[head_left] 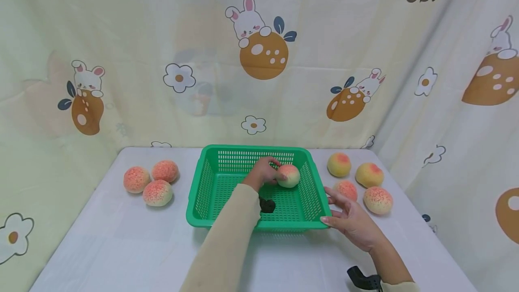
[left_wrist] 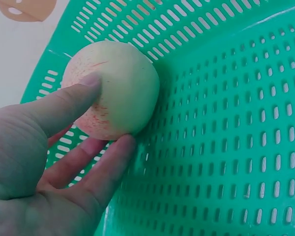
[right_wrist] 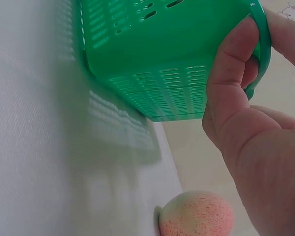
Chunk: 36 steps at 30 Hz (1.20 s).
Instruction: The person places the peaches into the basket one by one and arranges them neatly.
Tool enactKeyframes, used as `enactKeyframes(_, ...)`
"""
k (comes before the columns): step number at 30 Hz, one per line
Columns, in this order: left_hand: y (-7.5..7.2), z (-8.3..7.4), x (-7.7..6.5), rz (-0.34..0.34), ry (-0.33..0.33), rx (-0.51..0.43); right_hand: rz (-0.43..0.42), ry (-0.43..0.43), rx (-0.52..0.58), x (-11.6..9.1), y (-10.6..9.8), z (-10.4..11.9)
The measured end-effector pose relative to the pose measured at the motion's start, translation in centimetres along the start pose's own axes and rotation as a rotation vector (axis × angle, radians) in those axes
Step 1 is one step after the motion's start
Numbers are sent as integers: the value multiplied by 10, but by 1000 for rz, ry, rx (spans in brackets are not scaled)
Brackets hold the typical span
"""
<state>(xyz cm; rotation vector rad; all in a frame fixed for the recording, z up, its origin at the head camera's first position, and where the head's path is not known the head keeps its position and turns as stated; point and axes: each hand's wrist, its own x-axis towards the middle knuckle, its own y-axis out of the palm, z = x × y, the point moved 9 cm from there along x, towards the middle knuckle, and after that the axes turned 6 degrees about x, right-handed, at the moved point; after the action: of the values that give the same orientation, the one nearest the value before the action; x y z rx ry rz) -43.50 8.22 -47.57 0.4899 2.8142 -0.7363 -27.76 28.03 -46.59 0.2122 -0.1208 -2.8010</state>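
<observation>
The left hand (head_left: 265, 173) pinches a peach (head_left: 290, 176) inside the green plastic basket (head_left: 216, 188); the right hand (head_left: 352, 219) grips its rim (head_left: 292, 225). The peach looks light and maybe squishy, so hold its round middle gently. The basket seems bendy.

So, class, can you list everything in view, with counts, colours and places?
Basket: 1, green, on the table
Held peach: 1, pale and pink, inside the basket
Left-side peaches: 3, pinkish, left of the basket
Right-side peaches: 4, two yellow-red, two pinkish, right
Table: 1, white, underneath
Curtain: count unclear, cream, rabbit print, behind and beside
Wrist devices: 2, black, on the wrists
Sleeves: 2, beige, on the arms
Left hand: 1, gripping the held peach
Right hand: 1, on the basket's rim
</observation>
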Motion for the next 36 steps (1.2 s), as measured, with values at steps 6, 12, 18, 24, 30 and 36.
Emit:
enactKeyframes(6,-1,-1,-3,11,-8,6,-2,3,1,0,0,0)
enactKeyframes(12,1,-2,-5,29,-11,-6,4,0,1,0,-1,1)
enactKeyframes(18,1,-1,-4,33,-22,-8,3,-4,0,0,-1,1)
enactKeyframes(24,1,0,-3,29,-27,7,4,-7,-4,1,-1,0)
enactKeyframes(30,2,-3,-3,37,-18,71,-4,-3,-2,1,-2,-1)
enactKeyframes(36,-4,-13,-6,61,26,141,-8,-1,10,1,-3,-1)
